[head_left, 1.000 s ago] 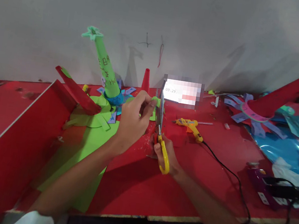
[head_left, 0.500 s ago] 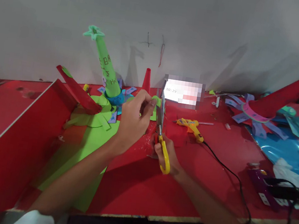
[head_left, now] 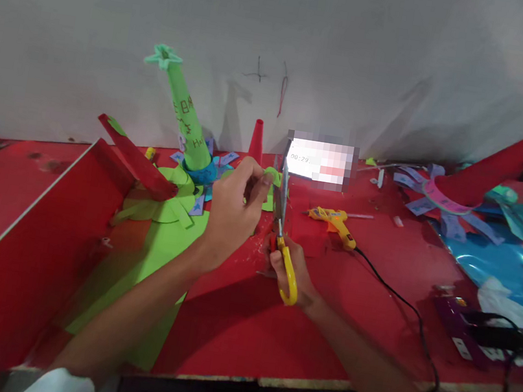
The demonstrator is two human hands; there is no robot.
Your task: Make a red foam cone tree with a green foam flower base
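My left hand pinches a small piece of light-green foam sheet between thumb and fingers. In my right hand is a pair of scissors with yellow and red handles, its blades pointing away from me. The blades stand at the right side of the green piece; whether they touch it, I cannot tell. A green cone topped with a star outline stands behind to the left. Beside it leans a red cone. Behind my left hand a smaller red cone stands upright.
A yellow glue gun lies to the right, its black cord running to the table's front edge. A lit screen leans at the white wall. A red divider rises at left beside a large green sheet. A blue plastic sheet lies at right.
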